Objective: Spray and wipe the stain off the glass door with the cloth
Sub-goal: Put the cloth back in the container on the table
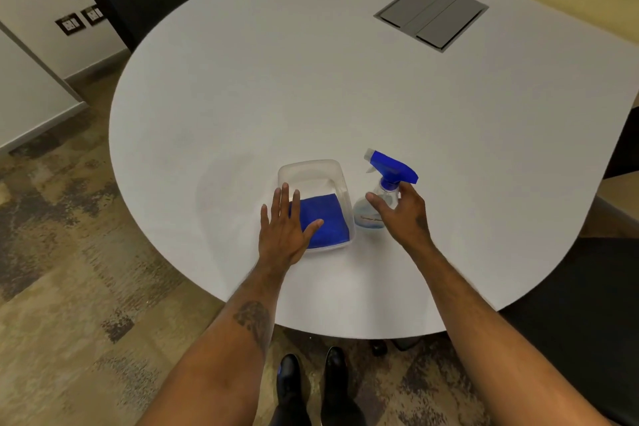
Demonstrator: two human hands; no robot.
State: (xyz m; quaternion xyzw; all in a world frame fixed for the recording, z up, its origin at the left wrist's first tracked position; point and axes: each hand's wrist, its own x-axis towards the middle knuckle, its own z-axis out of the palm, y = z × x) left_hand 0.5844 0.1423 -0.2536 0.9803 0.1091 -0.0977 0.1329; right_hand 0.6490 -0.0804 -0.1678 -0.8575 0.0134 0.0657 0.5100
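Head view, bench (311, 79): White, rounded, with a grey hatch (431, 14) set into it far from the work. The work things stand near the edge closest to the person.
Head view, cloth (328, 218): Blue, folded, lying flat in the near half of a clear tub (311, 171).
Head view, spray bottle (366, 218): Upright on the bench just beside the tub's right wall. Its blue trigger head (392, 168) has the nozzle pointing left and away.
Head view, left grip (285, 228): Fingers straight and spread, palm down over the tub's left rim and the cloth's left edge. It holds nothing.
Head view, right grip (401, 214): Thumb and fingers are spread to either side of the bottle's shoulder, below the trigger head. It cannot be told whether they touch it.
Glass door: Not in view, so the stain's position cannot be given.
Step in hand: Judged to be pick-up of both tools, with spraying and wiping not yet begun.
Bottle method: Close the right grip round the neck, under the trigger head, with the forefinger free for the trigger. Lift straight up, because the tub wall stands close.
Cloth method: Pinch the cloth itself, not the rim, since a light tub is likely to lift along with it.
Risk: A sideways knock may tip the bottle.
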